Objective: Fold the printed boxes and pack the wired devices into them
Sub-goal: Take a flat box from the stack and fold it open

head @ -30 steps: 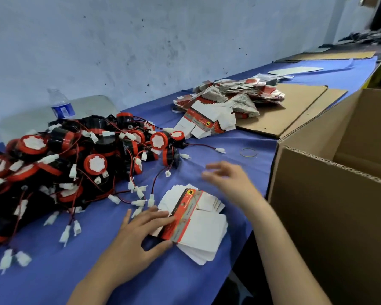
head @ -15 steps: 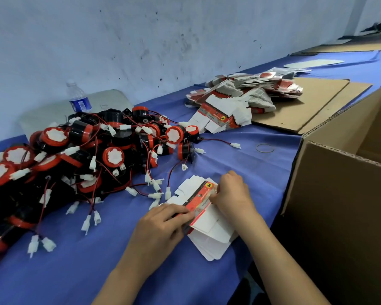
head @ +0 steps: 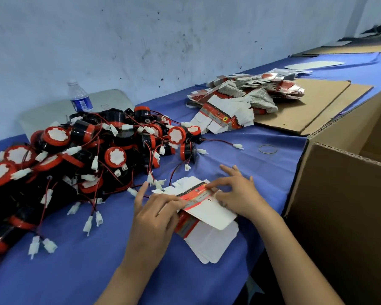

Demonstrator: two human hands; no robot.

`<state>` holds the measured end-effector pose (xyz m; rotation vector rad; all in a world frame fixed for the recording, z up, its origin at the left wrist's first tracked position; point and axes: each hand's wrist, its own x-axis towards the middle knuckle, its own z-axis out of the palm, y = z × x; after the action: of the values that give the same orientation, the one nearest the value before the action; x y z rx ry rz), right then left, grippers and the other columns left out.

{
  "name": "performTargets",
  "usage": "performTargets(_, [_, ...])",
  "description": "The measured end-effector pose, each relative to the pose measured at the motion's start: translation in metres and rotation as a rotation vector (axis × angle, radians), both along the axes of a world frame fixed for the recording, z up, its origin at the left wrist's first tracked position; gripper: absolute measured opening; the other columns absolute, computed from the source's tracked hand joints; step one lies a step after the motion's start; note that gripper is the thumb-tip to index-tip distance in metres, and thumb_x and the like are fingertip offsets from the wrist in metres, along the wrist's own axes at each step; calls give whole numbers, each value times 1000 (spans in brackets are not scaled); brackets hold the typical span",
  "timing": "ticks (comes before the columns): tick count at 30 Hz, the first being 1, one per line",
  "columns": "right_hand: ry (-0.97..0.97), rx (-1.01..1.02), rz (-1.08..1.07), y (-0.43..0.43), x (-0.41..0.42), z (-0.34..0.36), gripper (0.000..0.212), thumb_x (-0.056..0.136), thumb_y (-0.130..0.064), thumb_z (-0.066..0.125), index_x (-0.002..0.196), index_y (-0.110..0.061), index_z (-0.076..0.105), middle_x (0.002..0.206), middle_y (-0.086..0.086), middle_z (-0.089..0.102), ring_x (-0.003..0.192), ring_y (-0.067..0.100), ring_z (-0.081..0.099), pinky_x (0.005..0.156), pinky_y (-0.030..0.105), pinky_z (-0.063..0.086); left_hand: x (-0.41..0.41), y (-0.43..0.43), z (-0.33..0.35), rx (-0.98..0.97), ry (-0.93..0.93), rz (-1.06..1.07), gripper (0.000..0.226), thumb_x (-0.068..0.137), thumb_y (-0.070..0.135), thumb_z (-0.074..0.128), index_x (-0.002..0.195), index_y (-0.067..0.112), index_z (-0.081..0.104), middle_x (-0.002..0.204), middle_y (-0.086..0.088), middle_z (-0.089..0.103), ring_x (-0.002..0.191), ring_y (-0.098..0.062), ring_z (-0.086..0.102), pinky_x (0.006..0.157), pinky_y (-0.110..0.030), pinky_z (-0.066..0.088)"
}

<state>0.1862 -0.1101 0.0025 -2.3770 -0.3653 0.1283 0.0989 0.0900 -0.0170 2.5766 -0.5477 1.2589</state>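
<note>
A small stack of flat printed boxes [head: 209, 241], white with a red band, lies on the blue cloth in front of me. Its top box [head: 204, 209] is partly lifted off the stack. My left hand [head: 156, 214] pinches that box's left edge between thumb and fingers. My right hand [head: 240, 194] pinches its red band at the upper right, with the other fingers spread. A big heap of black and red wired devices [head: 92, 155] with white plugs lies to the left. A larger pile of flat boxes [head: 235, 106] sits farther back.
An open brown carton [head: 348, 194] stands at the right, close to my right arm. Flat cardboard sheets [head: 312, 104] lie behind it. A water bottle [head: 78, 97] stands by the wall. A rubber band [head: 267, 149] lies on the blue cloth [head: 75, 271].
My right hand came from above the cloth down onto the stack. Both hands took hold of the top flat box and have begun lifting it off the stack.
</note>
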Motion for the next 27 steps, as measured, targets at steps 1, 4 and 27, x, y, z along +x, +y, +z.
performTargets(1, [7,-4,1,-1,1,0,35,88,-14,58,100,-46,65,159,-8,20,149,14,-2,116,53,-7,0,1,2,-15,-19,22,24,87,9,48,85,9,72,89,-1,69,88,-11,57,118,-44,18])
performTargets(4, [9,-28,-4,-6,1,-3,33,90,-13,58,87,-46,62,155,-7,31,149,15,1,116,53,-5,-1,8,7,-67,-69,64,22,86,7,48,86,10,69,87,-3,65,90,-13,53,118,-42,15])
performTargets(27, [-80,987,-41,52,-40,2,39,93,-12,61,123,-35,49,105,-12,68,96,2,66,80,20,54,-21,-17,26,-1267,348,-203,26,93,37,49,117,39,61,109,19,69,98,-1,67,70,-12,53])
